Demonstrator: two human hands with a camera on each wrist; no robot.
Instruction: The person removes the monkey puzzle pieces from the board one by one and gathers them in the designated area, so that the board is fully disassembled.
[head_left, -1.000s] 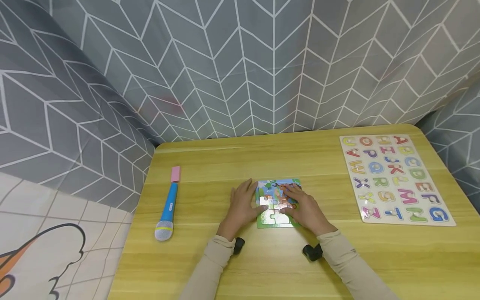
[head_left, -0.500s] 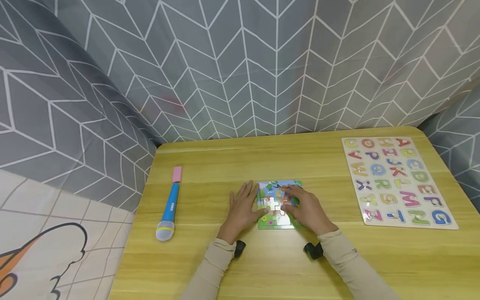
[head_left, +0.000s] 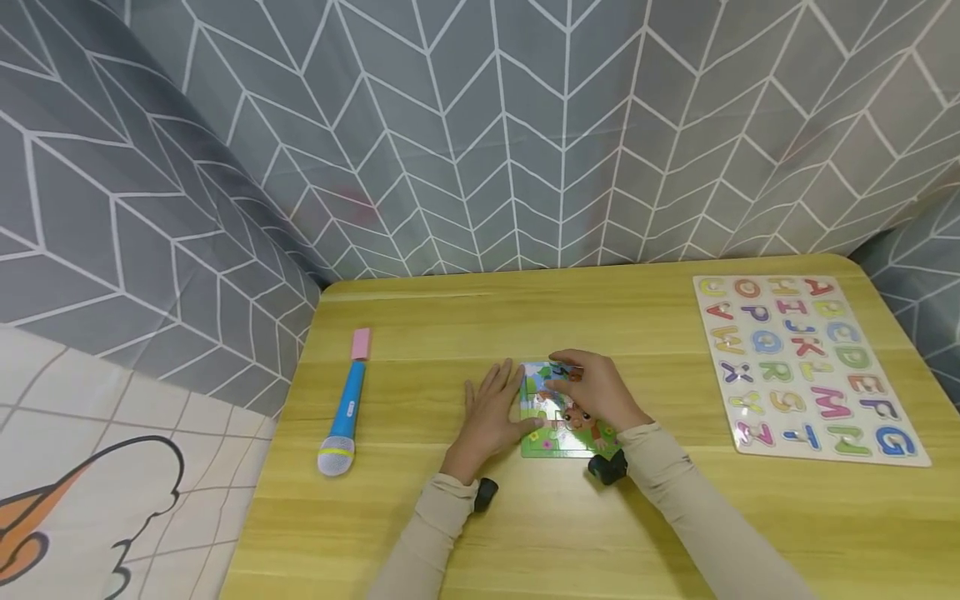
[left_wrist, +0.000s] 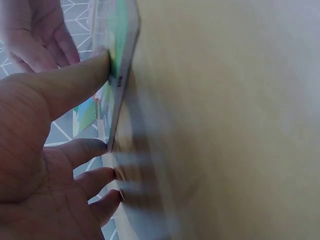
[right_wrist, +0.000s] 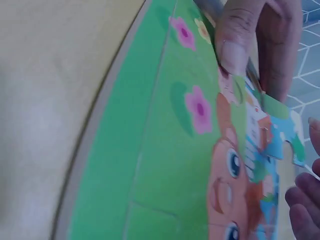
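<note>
A small jigsaw puzzle (head_left: 551,433) with a green border and a cartoon animal lies at the middle of the table. My left hand (head_left: 491,417) rests along its left side with fairly straight fingers. The left thumb (left_wrist: 85,77) presses on the puzzle's edge, and the index fingertip touches its side. Over the puzzle's upper part, my right hand (head_left: 600,387) pinches a puzzle piece between thumb and index finger; the contact is partly hidden. A blue and green puzzle piece (right_wrist: 285,132) stands tilted up from the board near the right fingers (right_wrist: 302,200).
A blue toy microphone (head_left: 347,417) lies on the left of the table (head_left: 420,333), with a pink block (head_left: 361,343) at its end. An alphabet puzzle board (head_left: 810,367) lies on the right. A grey patterned curtain (head_left: 525,133) hangs behind the table.
My right hand has shifted up and slightly left over the puzzle, uncovering the animal's face, and now pinches near the top. The left hand keeps its place. The head view has shifted slightly.
</note>
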